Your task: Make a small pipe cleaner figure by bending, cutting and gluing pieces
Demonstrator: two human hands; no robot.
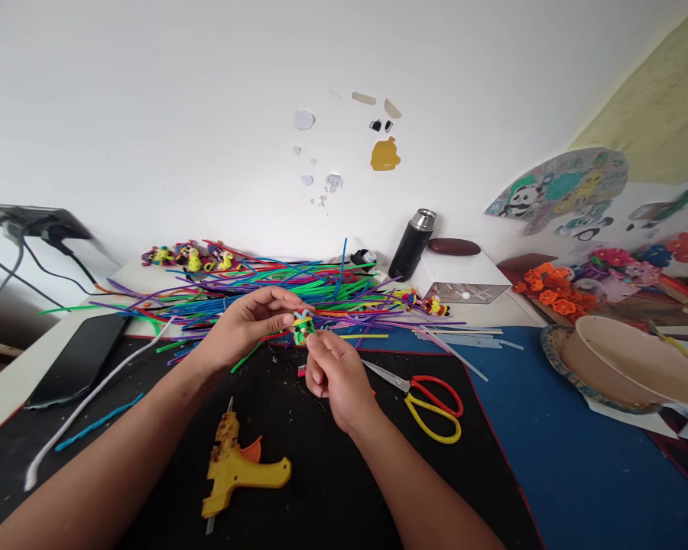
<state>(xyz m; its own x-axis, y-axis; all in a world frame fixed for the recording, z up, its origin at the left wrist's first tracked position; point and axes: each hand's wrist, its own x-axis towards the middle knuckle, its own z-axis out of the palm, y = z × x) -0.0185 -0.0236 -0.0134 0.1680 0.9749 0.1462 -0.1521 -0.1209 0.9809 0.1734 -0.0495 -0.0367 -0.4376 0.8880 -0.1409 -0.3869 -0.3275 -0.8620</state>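
A small green pipe-cleaner figure (303,330) with a yellow band and light blue tips on top is held up over the black mat. My left hand (258,325) pinches its upper left side between thumb and fingers. From the lower right, my right hand (338,374) has its thumb and curled fingers closed at the figure's bottom edge. Just under the right hand a bit of something pink shows, mostly hidden. Scissors (421,397) with one red and one yellow handle lie right of that hand. A yellow glue gun (235,466) rests on the mat between my forearms.
Behind my hands lies a heap of coloured pipe cleaners (298,283). A phone (80,355), a white stem (92,409) and a twisted blue piece (100,422) are at left. A black flask (411,244), a white box (462,275) and a bowl (636,359) stand right.
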